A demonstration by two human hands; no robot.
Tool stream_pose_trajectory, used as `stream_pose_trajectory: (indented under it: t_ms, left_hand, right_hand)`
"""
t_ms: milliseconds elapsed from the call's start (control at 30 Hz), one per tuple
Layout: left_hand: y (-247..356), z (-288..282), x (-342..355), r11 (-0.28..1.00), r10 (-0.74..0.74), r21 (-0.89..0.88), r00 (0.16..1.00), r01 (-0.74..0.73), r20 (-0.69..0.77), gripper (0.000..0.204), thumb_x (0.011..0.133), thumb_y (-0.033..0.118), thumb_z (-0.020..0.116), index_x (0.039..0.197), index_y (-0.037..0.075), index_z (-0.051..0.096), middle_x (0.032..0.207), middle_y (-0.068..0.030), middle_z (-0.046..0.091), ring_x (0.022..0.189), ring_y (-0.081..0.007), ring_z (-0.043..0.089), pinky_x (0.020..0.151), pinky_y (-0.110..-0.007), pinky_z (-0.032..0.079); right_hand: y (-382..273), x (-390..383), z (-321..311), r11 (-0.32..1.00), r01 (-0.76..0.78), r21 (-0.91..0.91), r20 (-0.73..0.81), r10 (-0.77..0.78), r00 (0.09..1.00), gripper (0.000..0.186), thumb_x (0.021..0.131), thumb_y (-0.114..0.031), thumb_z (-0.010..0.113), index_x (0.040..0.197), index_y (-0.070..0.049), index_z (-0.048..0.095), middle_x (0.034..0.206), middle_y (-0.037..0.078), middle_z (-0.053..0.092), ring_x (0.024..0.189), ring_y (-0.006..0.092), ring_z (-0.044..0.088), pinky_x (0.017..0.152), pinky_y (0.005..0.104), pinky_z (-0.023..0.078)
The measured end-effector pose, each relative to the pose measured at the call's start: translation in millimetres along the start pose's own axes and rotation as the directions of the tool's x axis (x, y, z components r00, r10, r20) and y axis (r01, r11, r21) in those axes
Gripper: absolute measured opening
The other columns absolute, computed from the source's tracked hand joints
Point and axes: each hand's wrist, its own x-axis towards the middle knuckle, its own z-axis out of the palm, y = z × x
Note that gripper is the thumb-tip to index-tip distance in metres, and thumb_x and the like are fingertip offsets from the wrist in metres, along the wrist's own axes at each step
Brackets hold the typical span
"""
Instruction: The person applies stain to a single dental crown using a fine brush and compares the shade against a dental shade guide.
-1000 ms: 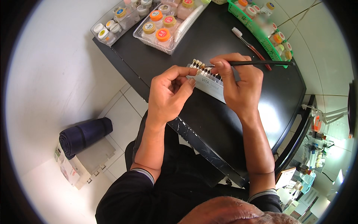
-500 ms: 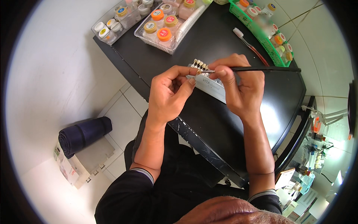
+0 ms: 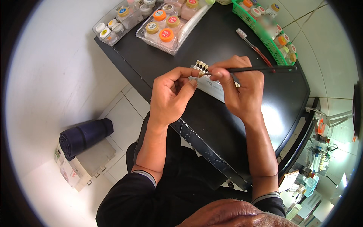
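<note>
My left hand pinches a tiny tooth-coloured piece between thumb and index finger. My right hand grips a thin black-handled brush, whose metal end reaches the piece at my left fingertips. Beneath both hands, a pale grey shade guide with rows of tooth-shaped tabs lies on the black desk, partly hidden by my fingers.
Two clear trays of lidded jars stand at the back left, and a green basket of small jars at the back right, beside a red-handled toothbrush. A dark rolled mat lies low left. A cluttered workstation is at right.
My right hand and brush have shifted slightly, first rightward, then back left and a little down, with the brush end now at the piece. My left hand stays almost still.
</note>
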Motion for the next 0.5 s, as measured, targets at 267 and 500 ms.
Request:
stream_pose_trajectory:
  t_ms: [267, 500]
  left_hand:
    - [-2.2, -0.7, -0.7, 1.0, 0.001, -0.019, 1.0, -0.001, 0.012, 0.024, 0.103, 0.001, 0.069, 0.124, -0.008, 0.077, 0.086, 0.0029, 0.065, 0.074, -0.0015, 0.052, 0.067, -0.02, 0.039]
    - [-5.1, 0.1, -0.3, 1.0, 0.029, 0.002, 0.999, -0.029, 0.019, 0.023, 0.104, 0.001, 0.07, 0.124, -0.007, 0.077, 0.087, 0.0043, 0.064, 0.074, -0.0002, 0.051, 0.066, -0.02, 0.037]
  right_hand:
    - [3.3, -4.1, 6.2, 0.999, -0.016, -0.035, -0.015, 0.015, 1.0, 0.013, 0.1, -0.017, 0.083, 0.092, -0.007, 0.081, 0.085, 0.007, 0.079, 0.074, 0.0296, 0.069, 0.075, 0.0399, 0.05]
    - [3.3, -3.6, 5.9, 0.996, -0.071, -0.049, -0.089, 0.067, 0.994, 0.015, 0.102, -0.021, 0.082, 0.094, -0.008, 0.082, 0.088, 0.008, 0.079, 0.074, 0.0307, 0.067, 0.074, 0.0405, 0.05]
